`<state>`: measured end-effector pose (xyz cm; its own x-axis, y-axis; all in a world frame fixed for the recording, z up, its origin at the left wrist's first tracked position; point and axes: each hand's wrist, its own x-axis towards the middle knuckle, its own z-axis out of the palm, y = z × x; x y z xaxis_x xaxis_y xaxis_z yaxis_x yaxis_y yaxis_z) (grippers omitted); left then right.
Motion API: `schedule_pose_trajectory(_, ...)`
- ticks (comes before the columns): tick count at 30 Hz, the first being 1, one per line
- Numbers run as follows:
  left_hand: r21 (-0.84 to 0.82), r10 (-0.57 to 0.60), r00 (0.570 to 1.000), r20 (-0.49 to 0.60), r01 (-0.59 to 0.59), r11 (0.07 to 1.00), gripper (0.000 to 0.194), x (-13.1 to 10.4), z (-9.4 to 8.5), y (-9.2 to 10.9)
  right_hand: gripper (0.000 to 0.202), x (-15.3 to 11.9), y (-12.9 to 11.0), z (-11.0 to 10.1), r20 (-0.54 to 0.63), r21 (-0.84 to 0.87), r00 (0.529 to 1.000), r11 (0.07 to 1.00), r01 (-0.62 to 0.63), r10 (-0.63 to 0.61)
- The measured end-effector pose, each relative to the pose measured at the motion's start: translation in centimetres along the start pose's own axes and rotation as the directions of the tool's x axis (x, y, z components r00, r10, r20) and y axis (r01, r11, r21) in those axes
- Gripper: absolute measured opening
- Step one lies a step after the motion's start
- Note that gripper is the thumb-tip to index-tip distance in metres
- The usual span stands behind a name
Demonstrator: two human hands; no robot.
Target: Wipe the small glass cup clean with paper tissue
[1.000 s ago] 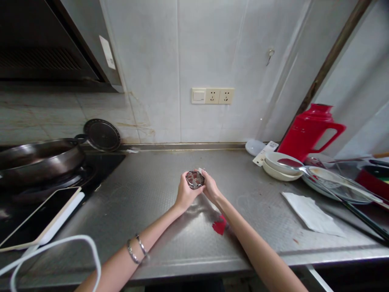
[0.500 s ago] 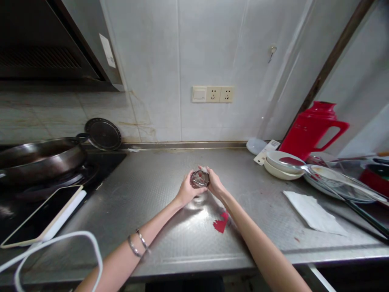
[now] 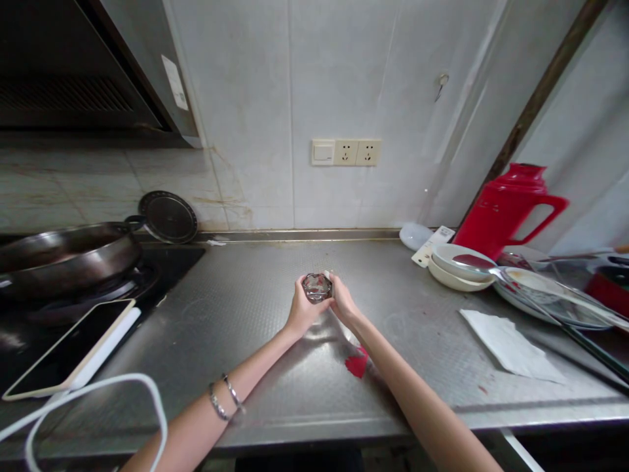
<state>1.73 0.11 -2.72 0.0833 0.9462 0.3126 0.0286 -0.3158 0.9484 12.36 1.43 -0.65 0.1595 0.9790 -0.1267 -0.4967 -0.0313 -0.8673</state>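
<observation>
A small clear, dark-tinted glass [image 3: 317, 288] with a faceted rim is held between both hands above the metal counter [image 3: 236, 275]. My left hand [image 3: 301, 308] wraps round its left and near side. On the right side, my right hand [image 3: 343, 300] presses against the glass, its fingers partly hidden. Some red shows through the glass; what it is cannot be made out. Below my right hand lies a torn red scrap [image 3: 356, 362] with clear film beside it.
At the left, a steel pan [image 3: 69, 259] sits on the black stove, with a phone [image 3: 71, 347] and white cable nearer. To the right are stacked bowls [image 3: 455, 282], a red thermos [image 3: 501, 213], plates with utensils, and a white napkin [image 3: 511, 344].
The glass has shifted slightly left between my hands, and its opening faces the camera at a slightly different angle. My fingers have moved a little round its rim.
</observation>
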Motion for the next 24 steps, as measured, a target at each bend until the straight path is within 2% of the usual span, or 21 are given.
schedule_pose_trajectory(3,-0.162,-0.018,0.983,0.185,0.049,0.986,0.084,0.0,0.2,-0.3,0.024,0.4,-0.5,-0.6,-0.036,-0.003,0.999,1.000,-0.002,0.002)
schedule_pose_trajectory(5,-0.191,-0.013,0.974,0.225,0.057,0.980,0.083,0.3,0.2,-0.6,0.026,0.5,-0.8,-0.9,-0.038,0.004,0.999,1.000,-0.008,0.008)
schedule_pose_trajectory(11,-0.007,0.062,0.995,0.084,-0.061,0.998,0.070,1.2,-0.8,-1.0,0.030,-0.3,-1.2,-0.3,0.028,0.015,0.999,0.999,-0.034,0.034)
schedule_pose_trajectory(16,0.091,0.067,0.993,-0.102,-0.058,0.994,0.070,1.3,-0.8,-0.7,0.028,-0.7,-0.2,0.5,0.048,-0.030,0.999,1.000,0.006,-0.004)
schedule_pose_trajectory(18,0.106,0.066,0.990,-0.123,-0.053,0.993,0.073,1.1,-0.7,-0.5,0.026,-0.6,0.2,0.6,0.032,-0.052,0.999,0.998,0.029,-0.027)
schedule_pose_trajectory(20,0.076,0.060,0.996,-0.062,-0.056,0.996,0.078,0.9,-0.7,-0.3,0.024,-0.3,0.3,0.4,0.011,-0.067,0.999,0.997,0.038,-0.038)
schedule_pose_trajectory(24,-0.106,0.039,0.983,0.181,-0.020,0.994,0.083,0.6,-0.5,-0.2,0.022,0.2,-0.4,-0.4,-0.023,-0.102,0.999,0.994,0.041,-0.043)
